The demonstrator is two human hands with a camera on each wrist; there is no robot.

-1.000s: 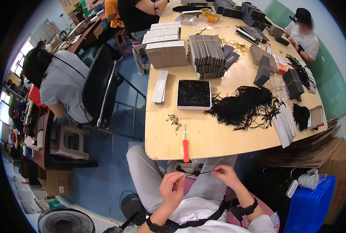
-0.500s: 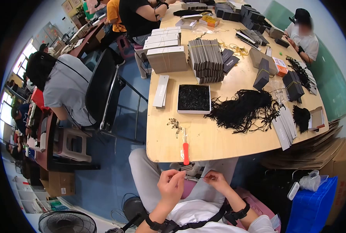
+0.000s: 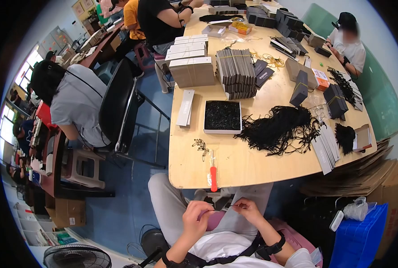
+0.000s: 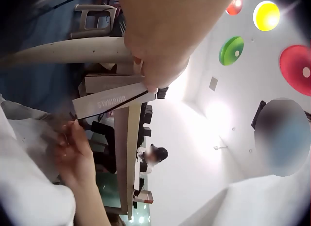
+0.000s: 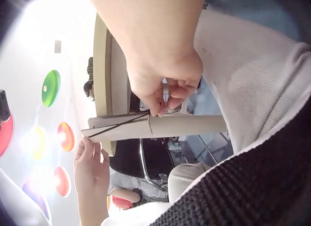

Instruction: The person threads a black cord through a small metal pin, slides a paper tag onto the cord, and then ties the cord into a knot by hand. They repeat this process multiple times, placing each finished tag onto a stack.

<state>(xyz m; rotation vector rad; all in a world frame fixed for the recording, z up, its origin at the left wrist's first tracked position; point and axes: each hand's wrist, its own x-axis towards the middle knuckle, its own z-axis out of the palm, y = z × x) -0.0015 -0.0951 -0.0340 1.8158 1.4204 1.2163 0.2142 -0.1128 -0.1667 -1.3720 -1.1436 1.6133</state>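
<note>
Low over the lap, just in front of the table edge, my left hand [image 3: 194,219] pinches one end of a pale cardboard hang tag [image 4: 99,102] printed "ORIGINALS". A thin black cord [image 5: 119,124] stretches slantwise along the tag. My right hand [image 3: 250,211] pinches this cord near the tag's other end, fingertips right at the corner. Seen from above, the tag is nearly edge-on between the hands. Closest on the table lie a red-handled tool [image 3: 213,177] in a clear sleeve and a small heap of metal clips [image 3: 201,148].
A white box [image 3: 223,131] of small black pieces stands by a heap of black cords [image 3: 279,129]. Behind are banded tag stacks [image 3: 237,71]; fanned tags [image 3: 326,149] lie right. A blue crate [image 3: 357,236] and a fan [image 3: 76,257] flank me. Other people sit nearby.
My right hand has moved left, closer to my left hand, and the stretch of cord showing between them has shortened. Both hands keep their pinch.
</note>
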